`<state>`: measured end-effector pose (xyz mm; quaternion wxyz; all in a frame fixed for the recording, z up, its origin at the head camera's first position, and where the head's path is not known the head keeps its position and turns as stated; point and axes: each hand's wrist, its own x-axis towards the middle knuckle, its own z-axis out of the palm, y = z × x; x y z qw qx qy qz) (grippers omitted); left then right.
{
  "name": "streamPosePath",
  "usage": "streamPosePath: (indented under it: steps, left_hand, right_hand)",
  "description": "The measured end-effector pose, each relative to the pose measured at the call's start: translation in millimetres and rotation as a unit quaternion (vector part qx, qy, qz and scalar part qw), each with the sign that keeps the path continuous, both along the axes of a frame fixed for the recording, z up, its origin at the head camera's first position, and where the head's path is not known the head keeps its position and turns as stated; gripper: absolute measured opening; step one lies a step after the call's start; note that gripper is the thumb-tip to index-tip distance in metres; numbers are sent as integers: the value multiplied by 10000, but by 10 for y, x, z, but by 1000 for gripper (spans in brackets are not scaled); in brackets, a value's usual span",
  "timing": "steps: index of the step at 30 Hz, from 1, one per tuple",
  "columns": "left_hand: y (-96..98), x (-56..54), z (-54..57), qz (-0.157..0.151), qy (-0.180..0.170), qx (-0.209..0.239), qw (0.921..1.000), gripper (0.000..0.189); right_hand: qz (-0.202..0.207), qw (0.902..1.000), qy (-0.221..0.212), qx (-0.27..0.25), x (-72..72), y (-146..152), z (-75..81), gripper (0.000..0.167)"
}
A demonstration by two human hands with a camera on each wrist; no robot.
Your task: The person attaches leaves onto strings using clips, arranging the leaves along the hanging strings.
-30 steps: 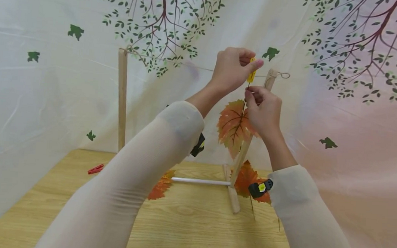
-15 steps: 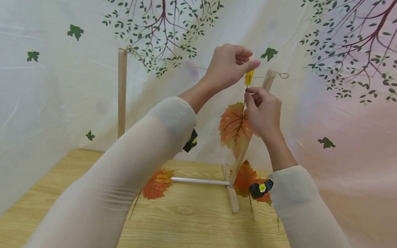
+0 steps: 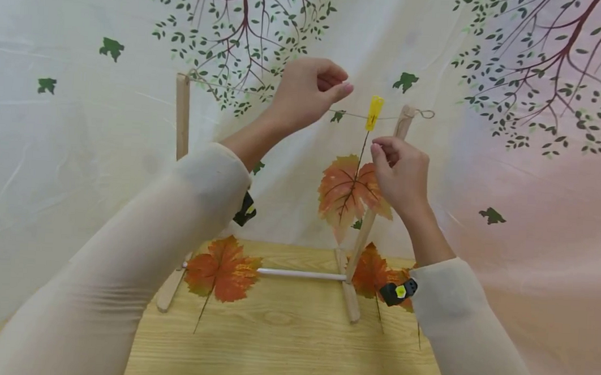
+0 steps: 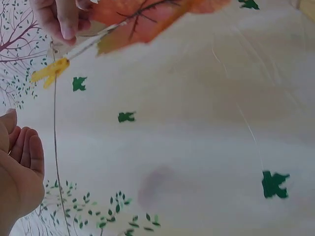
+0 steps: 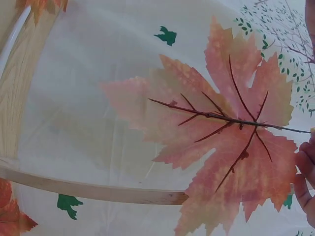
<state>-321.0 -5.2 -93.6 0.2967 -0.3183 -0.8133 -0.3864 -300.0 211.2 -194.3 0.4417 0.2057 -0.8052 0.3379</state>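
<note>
Hands, two, both released, fingers loosely bent: left hand (image 3: 310,94), right hand (image 3: 402,173); between them, yellow clothespin (image 3: 373,113) on string (image 3: 350,115), orange leaf (image 3: 349,184) hanging by its stem (image 3: 364,147) beside the right.

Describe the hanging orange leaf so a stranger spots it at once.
On the wood-grain table, a wooden frame holds thin brown string between its posts. Near the right post, a yellow clothespin on the string grips a jagged orange leaf by its dark stem. It alone hangs; the redder leaves lie on the table.
</note>
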Motion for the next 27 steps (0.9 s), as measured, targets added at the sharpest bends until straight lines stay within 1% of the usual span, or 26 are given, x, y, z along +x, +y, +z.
streamPosePath:
  steps: [4,7,12,14,16,20,23,27]
  left_hand:
    - [-240,25,-56,152,112,-68,9998,27]
    - [-402,36,-119,213,150,-119,9996,27]
    - [-635,43,-257,225,124,-167,9995,25]
    - [-708,50,-317,221,24,-142,9997,25]
    - [-781,49,-378,286,-46,-135,9995,26]
    - [-941,50,-492,399,-25,-129,9991,26]
    - [-1069,67,-580,486,57,-178,9986,26]
    - [-1230,99,-730,490,162,-310,9982,24]
  right_hand:
    - [-22,9989,346,312,25,-9,-17,18]
    - [58,9962,643,577,54,-35,-34,16]
    - [298,9871,1115,1109,104,-144,-99,14]
    - [338,9836,1188,1318,124,-197,-138,14]
    - [372,9818,1156,1462,138,-254,-184,13]
    - [507,9777,1126,1697,141,-370,-288,13]
    - [579,9719,1340,1849,123,-450,-376,11]
    - [586,9633,1621,2058,107,-542,-515,10]
